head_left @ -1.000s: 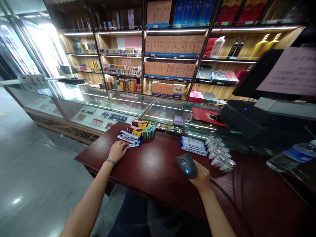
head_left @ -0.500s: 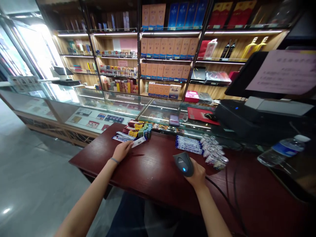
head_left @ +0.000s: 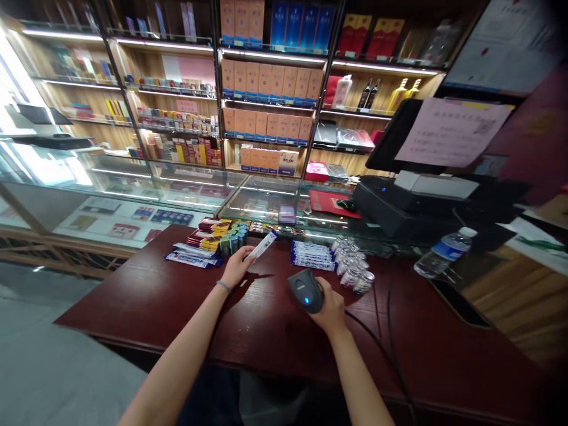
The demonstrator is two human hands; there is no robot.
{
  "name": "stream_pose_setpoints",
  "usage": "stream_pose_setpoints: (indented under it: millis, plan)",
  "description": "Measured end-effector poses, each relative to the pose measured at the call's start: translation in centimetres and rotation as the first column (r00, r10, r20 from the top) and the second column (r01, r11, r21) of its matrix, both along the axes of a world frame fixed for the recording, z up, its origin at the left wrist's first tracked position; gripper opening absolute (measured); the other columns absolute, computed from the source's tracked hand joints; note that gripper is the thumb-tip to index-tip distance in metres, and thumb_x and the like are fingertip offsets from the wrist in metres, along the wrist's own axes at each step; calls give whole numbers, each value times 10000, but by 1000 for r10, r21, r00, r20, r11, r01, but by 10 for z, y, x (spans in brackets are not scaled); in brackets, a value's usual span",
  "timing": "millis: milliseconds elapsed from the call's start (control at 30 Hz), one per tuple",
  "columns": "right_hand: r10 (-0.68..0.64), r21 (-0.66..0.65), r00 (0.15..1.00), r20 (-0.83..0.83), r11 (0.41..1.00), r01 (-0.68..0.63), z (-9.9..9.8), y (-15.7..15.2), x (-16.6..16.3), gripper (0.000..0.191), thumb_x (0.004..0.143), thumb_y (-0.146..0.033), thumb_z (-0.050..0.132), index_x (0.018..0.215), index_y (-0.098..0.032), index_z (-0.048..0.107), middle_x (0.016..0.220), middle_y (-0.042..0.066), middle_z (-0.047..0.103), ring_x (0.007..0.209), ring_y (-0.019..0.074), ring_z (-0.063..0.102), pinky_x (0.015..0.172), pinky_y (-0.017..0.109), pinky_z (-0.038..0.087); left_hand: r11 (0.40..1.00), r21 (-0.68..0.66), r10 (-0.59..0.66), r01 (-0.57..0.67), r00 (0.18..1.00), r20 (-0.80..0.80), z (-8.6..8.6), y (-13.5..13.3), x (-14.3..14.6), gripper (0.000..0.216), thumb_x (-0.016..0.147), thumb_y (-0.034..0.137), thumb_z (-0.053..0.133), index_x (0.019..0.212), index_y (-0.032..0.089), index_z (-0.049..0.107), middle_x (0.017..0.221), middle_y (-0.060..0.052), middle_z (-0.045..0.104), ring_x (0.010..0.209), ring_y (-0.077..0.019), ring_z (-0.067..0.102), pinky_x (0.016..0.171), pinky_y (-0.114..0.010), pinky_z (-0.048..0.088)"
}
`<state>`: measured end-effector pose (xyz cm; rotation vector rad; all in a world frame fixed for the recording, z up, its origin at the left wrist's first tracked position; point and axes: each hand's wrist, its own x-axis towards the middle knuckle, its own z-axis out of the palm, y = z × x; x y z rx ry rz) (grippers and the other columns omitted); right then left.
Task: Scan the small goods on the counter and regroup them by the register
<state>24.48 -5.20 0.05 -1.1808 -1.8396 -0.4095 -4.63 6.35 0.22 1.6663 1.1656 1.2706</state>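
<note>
My left hand (head_left: 237, 267) pinches one end of a slim white-and-blue packet (head_left: 263, 245), held tilted above the table with a printed label facing up. My right hand (head_left: 329, 306) is wrapped round the handle of a dark barcode scanner (head_left: 306, 291); a blue light glows on its top and a cable trails off to the right. Left of my left hand lie similar slim packets (head_left: 191, 254), with red and yellow packets (head_left: 208, 235) and small green cans (head_left: 233, 238) behind them. Beyond the scanner a row of blue-and-white packets (head_left: 312, 255) sits beside several small silvery cans (head_left: 352, 264).
The dark red table (head_left: 146, 302) meets a glass display counter (head_left: 186, 188) at the back. To the right stand a water bottle (head_left: 445, 253), a phone (head_left: 459, 303) and a monitor with a pink paper (head_left: 448, 131). Shelves of boxes (head_left: 270, 80) line the wall.
My left hand has carried the slim packet rightward, closer to the scanner, and turned it more upright. The scanner stays in my right hand. The whole view has swung to the right.
</note>
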Motion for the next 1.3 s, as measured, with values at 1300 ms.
stream_pose_setpoints:
  millis: [1300]
  plan:
    - [-131,116,986,108,986,118,18,-16,80,465,802,-315,589,1228,-135,542,891,101,733,712,239,719,634,333,592,974,220,-10,44,989,-151,-8,-8,15,351,988,371,366,1257,214,528,1240,-88,596,1169,-206,537,1073,-406,385]
